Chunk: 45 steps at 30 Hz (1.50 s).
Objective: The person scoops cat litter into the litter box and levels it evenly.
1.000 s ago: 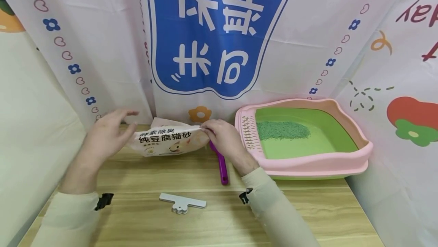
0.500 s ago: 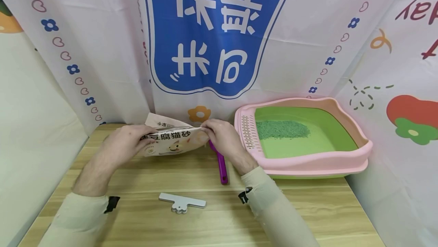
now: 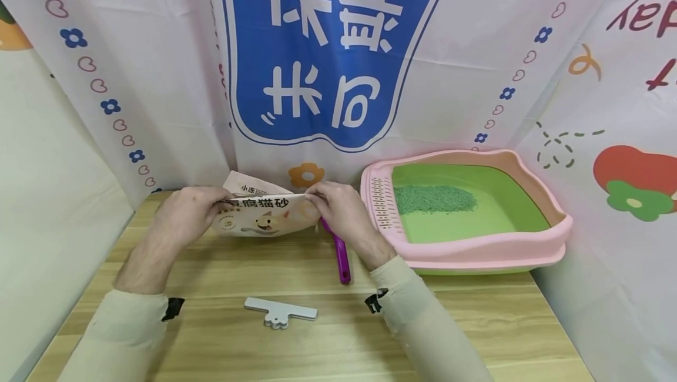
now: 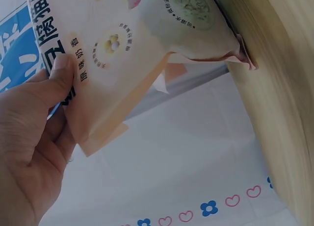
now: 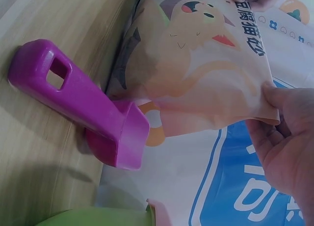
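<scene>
A pale cat litter bag (image 3: 270, 220) with a cartoon cat stands near the back of the table. My left hand (image 3: 187, 214) pinches its top left corner, thumb on the printed front in the left wrist view. At the other top corner, my right hand (image 3: 344, 211) grips the edge between thumb and fingers. The top edge is drawn taut between both hands, and a rear flap (image 3: 251, 183) sticks up behind it. Beside the bag's right side lies a purple scoop (image 5: 83, 98), its far end partly covered by my right hand in the head view.
A pink-rimmed green litter box (image 3: 476, 251) stands at the right, with green litter granules (image 3: 436, 198) inside. Nearer to me lies a white bag clip (image 3: 280, 312) on the wooden table (image 3: 222, 347). A printed curtain (image 3: 449, 94) hangs close behind everything.
My left hand has come in from the left and taken hold of the bag's top left corner. The upper line of print has gone from sight. My right hand keeps its grip.
</scene>
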Available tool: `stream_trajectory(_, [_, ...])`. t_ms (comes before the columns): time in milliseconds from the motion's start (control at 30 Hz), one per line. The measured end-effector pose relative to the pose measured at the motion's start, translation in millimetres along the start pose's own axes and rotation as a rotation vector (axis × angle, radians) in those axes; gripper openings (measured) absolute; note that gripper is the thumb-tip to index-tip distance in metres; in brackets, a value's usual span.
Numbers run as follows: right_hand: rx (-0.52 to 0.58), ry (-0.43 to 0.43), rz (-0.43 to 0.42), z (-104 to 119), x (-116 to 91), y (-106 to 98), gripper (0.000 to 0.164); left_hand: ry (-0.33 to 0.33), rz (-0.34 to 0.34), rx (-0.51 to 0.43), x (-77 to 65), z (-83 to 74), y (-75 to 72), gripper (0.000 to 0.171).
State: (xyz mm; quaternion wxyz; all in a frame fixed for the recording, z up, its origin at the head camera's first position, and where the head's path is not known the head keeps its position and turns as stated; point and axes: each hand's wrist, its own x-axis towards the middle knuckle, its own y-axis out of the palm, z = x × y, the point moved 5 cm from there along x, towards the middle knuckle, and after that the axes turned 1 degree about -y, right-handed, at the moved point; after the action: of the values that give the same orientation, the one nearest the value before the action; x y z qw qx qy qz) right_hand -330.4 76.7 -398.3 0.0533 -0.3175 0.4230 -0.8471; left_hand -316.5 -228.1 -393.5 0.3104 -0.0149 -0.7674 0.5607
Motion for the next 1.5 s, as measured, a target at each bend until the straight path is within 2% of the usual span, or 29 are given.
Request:
stream_trajectory(100, [0.015, 0.024, 0.0, -1, 1, 1, 0.015, -0.008, 0.04, -0.038, -1.3, -2.5, -1.2, 0.017])
stream_trajectory(200, [0.026, 0.05, 0.001, -3, 1, 2, 0.015, 0.036, 0.021, -0.057, -2.9, -11.2, -5.0, 0.023])
stream_trajectory(367, [0.042, 0.071, 0.003, -4, 1, 3, 0.016, 0.194, -0.066, -0.096, -4.5, -38.3, -12.7, 0.032])
stream_trajectory(500, [0.049, 0.073, 0.001, -4, 2, 3, 0.016, 0.317, -0.06, -0.129, -6.8, -59.9, -6.7, 0.035])
stream_trajectory(667, [0.053, 0.075, 0.001, -4, 2, 3, 0.015, 0.391, 0.037, -0.136, -11.0, -78.5, 13.2, 0.026])
stream_trajectory(900, [0.05, 0.077, 0.005, -4, 2, 2, 0.016, 0.44, 0.171, -0.126, -19.2, -92.8, 38.3, 0.019])
stream_trajectory(1133, [0.05, 0.09, 0.014, -4, 1, 3, 0.017, 0.518, 0.283, -0.115, -28.9, -106.2, 57.9, 0.015])
stream_trajectory(1267, [0.049, 0.089, 0.014, -4, 1, 3, 0.017, 0.536, 0.358, -0.125, -35.7, -113.0, 66.7, 0.012])
stream_trajectory(1500, [0.044, 0.084, 0.01, -4, 1, 3, 0.017, 0.552, 0.521, -0.151, -49.1, -123.1, 80.3, 0.02])
